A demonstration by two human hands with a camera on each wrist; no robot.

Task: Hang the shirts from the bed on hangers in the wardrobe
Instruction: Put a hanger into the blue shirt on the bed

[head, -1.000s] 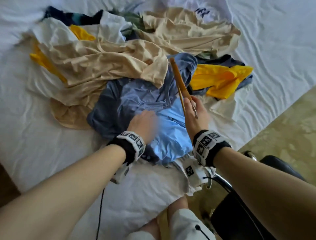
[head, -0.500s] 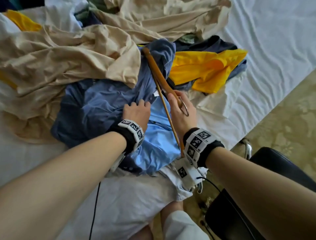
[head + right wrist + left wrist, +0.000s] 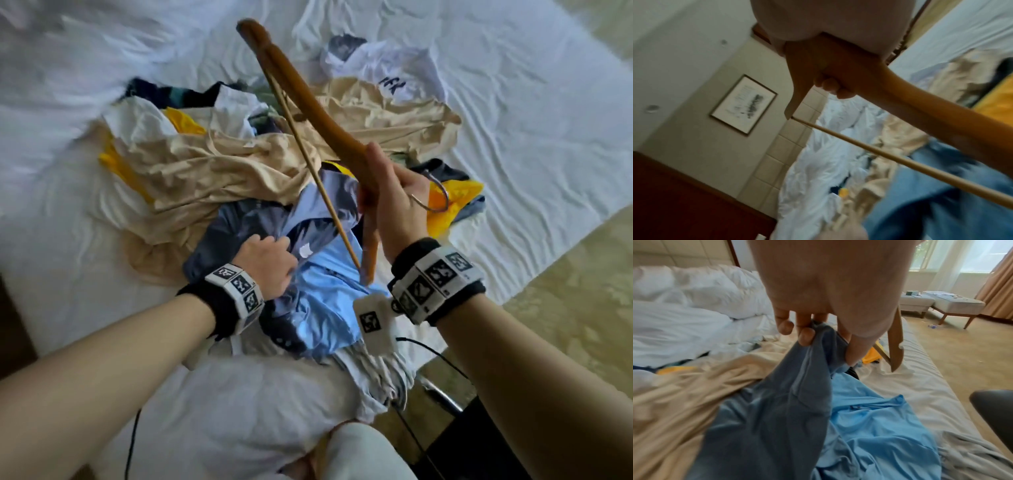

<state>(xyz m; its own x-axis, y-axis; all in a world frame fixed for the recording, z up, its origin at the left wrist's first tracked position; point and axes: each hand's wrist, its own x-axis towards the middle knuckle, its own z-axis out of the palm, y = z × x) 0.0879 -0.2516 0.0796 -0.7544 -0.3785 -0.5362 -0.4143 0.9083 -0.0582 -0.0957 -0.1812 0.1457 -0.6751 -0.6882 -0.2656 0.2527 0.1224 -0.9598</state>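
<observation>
A heap of shirts lies on the white bed point(image 3: 513, 137): beige point(image 3: 212, 171), yellow point(image 3: 455, 195), white point(image 3: 387, 68) and a blue shirt point(image 3: 325, 291) at the front. My left hand point(image 3: 270, 263) grips a fold of the blue shirt's darker cloth point(image 3: 797, 386) between fingers and thumb point(image 3: 851, 353). Above the pile, my right hand point(image 3: 394, 202) holds a wooden hanger point(image 3: 308, 99) by its middle. The hanger is tilted, far end raised, with its metal hook point(image 3: 435, 202) poking out to the right. In the right wrist view the fingers point(image 3: 830, 87) curl round the hanger point(image 3: 910, 104).
A dark chair point(image 3: 479, 438) stands at the bed's near right corner on beige carpet point(image 3: 565, 308). Crumpled white bedding point(image 3: 684, 305) lies near the headboard. Two upholstered benches point(image 3: 941, 305) stand by the window. A framed picture point(image 3: 744, 104) hangs on the wall.
My right hand has lifted the hanger off the blue shirt and tilted its far end upward. My left hand has closed on the blue shirt's cloth. The head view has pulled back.
</observation>
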